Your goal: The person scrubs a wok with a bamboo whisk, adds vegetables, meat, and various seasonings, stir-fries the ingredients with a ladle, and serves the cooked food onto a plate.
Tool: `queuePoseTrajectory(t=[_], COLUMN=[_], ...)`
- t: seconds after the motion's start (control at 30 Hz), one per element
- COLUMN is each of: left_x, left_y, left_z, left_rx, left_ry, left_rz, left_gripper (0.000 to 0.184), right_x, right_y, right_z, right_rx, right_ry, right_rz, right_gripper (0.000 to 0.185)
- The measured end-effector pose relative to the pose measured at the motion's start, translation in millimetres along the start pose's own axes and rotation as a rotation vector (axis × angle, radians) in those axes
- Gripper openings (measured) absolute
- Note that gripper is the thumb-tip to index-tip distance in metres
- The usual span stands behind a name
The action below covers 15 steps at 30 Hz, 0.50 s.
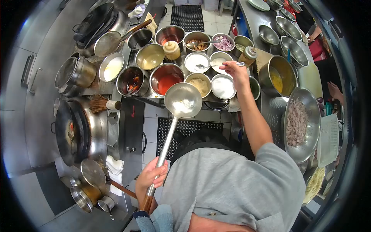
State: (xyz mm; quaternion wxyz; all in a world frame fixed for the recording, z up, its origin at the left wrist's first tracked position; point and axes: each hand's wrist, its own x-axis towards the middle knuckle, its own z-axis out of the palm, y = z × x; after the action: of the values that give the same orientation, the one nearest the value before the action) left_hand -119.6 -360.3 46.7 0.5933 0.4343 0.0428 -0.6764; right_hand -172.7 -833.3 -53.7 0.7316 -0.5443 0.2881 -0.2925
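My left hand (152, 176) is wrapped round the handle of a large metal ladle (183, 96). A little pale stuff lies in the ladle's bowl, which hangs in front of the seasoning pots. With its fingers pinched, my right hand (236, 73) holds a small metal spoon (211, 66) by the handle. The spoon's head is over a pot of white seasoning (196, 58). Below that hand stands another pot of white powder (223, 87). A pot of red liquid (164, 72) and a pot of beige paste (201, 85) sit behind the ladle.
Two woks (66, 133) are on the stove at left, with a bamboo brush (102, 104) between them. Squeeze bottles (171, 50) stand among the pots. On the right counter are a deep pot of yellow liquid (266, 83) and a colander of pale meat pieces (288, 145). Another person's hand (335, 92) shows at far right.
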Motion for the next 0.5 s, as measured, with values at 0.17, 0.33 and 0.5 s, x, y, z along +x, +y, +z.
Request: queuePoseTrajectory(t=[0.17,0.33,0.5], left_x=[17.4,7.1,-7.9], left_y=[6.1,-1.0,-11.2], left_z=[8.0,5.4,-0.2], left_rx=[-0.01,-0.018,-0.048], left_ry=[-0.03,-0.027,-0.001], left_rz=[0.0,-0.027,-0.03], left_gripper=[0.014,0.016,0.017], right_x=[-38.8,23.3,44.4], right_y=[-45.5,29.6,70.3], right_z=[20.0,12.2,23.5], right_rx=[-0.351,-0.39,-0.424], right_ry=[-0.066,-0.014,0.047], right_rz=[-0.255,-0.255,-0.167], right_gripper=[0.027,0.03,0.031])
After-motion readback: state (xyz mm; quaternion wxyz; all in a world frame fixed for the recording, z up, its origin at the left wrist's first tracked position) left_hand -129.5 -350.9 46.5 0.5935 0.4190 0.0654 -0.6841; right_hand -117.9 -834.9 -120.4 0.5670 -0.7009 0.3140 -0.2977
